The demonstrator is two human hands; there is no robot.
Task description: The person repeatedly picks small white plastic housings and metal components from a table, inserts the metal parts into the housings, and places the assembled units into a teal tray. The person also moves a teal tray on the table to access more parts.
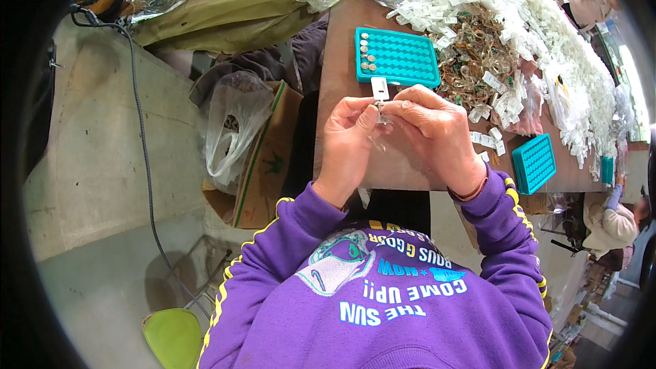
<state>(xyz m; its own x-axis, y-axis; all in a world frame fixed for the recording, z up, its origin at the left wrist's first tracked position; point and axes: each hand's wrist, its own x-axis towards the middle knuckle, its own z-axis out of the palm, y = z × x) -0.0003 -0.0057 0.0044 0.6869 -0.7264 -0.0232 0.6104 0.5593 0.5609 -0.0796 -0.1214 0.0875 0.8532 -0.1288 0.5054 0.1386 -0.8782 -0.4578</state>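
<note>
My left hand (350,142) and my right hand (434,126) meet over the table's near edge, both closed in a pinch. Between their fingertips is a small white tag (380,87) with a dark slot, standing up past the fingers. A clear, thin piece dangles just below the pinch, too small to make out. Right beyond the tag lies a teal compartment tray (400,76). Several small round silvery pieces (364,50) sit in its left-hand cells.
A heap of white tags (471,7) and clear wrapping covers the table's far right, beside a tangle of brownish-green pieces (471,55). Another teal tray (534,164) stands at right. A cardboard box (263,157) with a plastic bag is at left. Other people work at far right.
</note>
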